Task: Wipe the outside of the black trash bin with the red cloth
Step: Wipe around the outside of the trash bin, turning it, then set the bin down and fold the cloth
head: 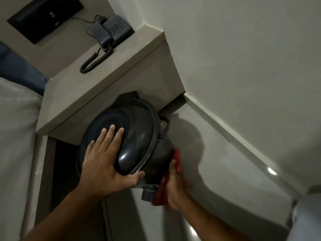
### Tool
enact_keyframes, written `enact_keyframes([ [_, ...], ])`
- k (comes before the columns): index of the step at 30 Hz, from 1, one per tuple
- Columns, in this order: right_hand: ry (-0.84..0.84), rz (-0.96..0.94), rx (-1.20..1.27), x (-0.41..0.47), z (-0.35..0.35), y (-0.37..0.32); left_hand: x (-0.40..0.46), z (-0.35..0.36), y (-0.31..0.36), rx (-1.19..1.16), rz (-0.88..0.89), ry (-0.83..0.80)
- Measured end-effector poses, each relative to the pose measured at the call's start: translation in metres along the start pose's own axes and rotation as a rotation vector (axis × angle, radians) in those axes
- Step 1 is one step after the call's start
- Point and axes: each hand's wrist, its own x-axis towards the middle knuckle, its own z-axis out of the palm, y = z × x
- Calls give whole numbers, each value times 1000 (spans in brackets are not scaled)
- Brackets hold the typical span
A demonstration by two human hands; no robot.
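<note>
The black trash bin [139, 136] stands on the floor below a bedside shelf, its domed lid facing me. My left hand [104, 157] lies flat on the lid with fingers spread and the thumb hooked under the lid's rim. My right hand [173, 186] presses the red cloth [177, 156] against the bin's right side wall; the hand is blurred. Part of the cloth hangs below the hand near the bin's foot pedal [147, 193]. The bin's lower body is hidden behind the lid and my hands.
A beige shelf [111, 80] juts out right above the bin and carries a dark corded phone [112, 30]. A bed with white bedding [15, 136] is at the left. A wall and skirting [234, 133] run along the right, with glossy floor between.
</note>
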Motion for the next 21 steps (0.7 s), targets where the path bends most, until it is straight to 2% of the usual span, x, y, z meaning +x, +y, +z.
enact_keyframes([
  [2,-38,93,123,-21,27,-7,1,2,-1,11,2,6],
  [4,-58,86,243,-36,45,-22,2,3,-4,22,-4,20],
  [8,-68,-59,483,-80,59,-74,4,5,-7,25,-6,-12],
  [12,12,-237,546,-137,70,-144,2,-12,-6,-169,-44,-122],
  [14,-24,-247,628,-164,88,-175,7,-36,-4,-370,-144,-224],
  [16,-77,-193,626,-180,110,-196,10,-62,2,-640,-330,-304],
  [18,-121,-105,577,-193,144,-214,9,-104,9,-1248,-546,-254],
  [20,-191,-11,565,-209,182,-228,3,-147,10,-1875,-643,-208],
  [21,-192,13,529,-216,200,-233,-1,-165,9,-2075,-686,-214],
])
